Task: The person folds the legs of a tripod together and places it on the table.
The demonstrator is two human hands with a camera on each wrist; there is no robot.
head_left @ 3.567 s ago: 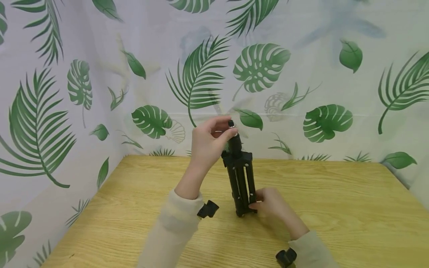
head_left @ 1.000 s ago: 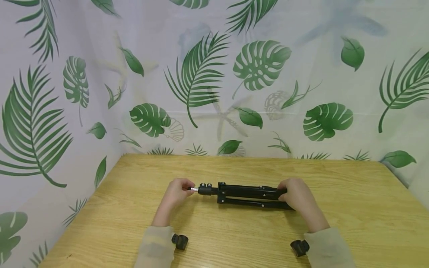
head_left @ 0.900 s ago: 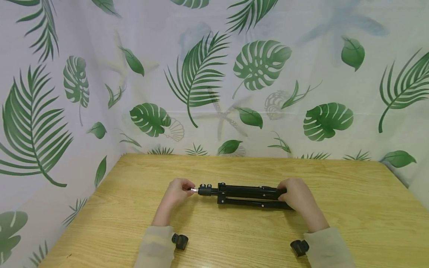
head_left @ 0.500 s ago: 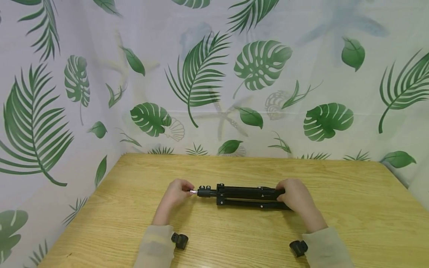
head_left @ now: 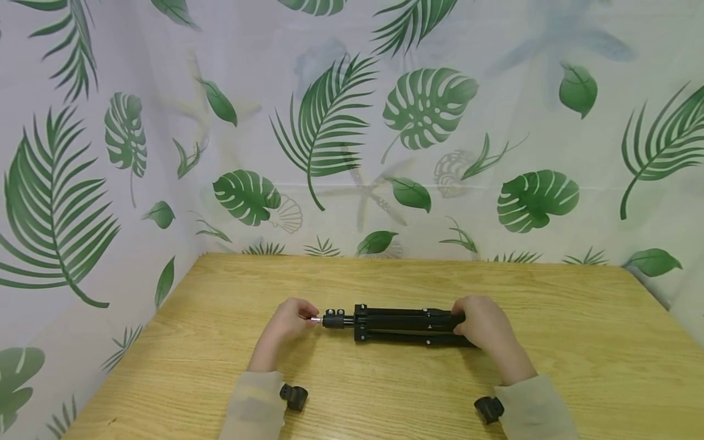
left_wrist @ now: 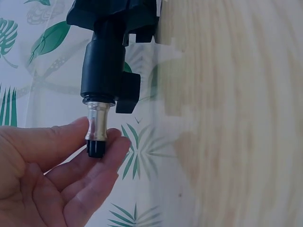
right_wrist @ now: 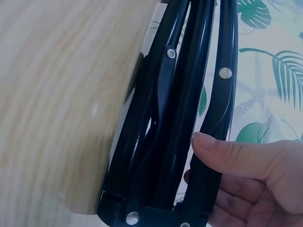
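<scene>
A folded black tripod light stand (head_left: pixel 396 319) lies sideways low over the wooden table; whether it touches the top I cannot tell. At its left end my left hand (head_left: pixel 288 319) pinches the silver stud (left_wrist: pixel 97 118), whose black tip shows between thumb and fingers in the left wrist view. Next to the stud is a black collar (left_wrist: pixel 104 71) with a clamp block. My right hand (head_left: pixel 486 330) grips the far end of the folded legs. In the right wrist view its thumb lies across one leg (right_wrist: pixel 208 156), with the other fingers curled behind, partly hidden.
The wooden table (head_left: pixel 352 391) ends at a white curtain (head_left: pixel 352 122) printed with green leaves, behind and at the left. Small black cameras sit at the left wrist (head_left: pixel 294 397) and right wrist (head_left: pixel 489 409).
The light stand was nearly upright 3.6 s ago and now lies sideways, stud to the left. Both hands have come down and apart with it. In the last second it shifted slightly nearer.
</scene>
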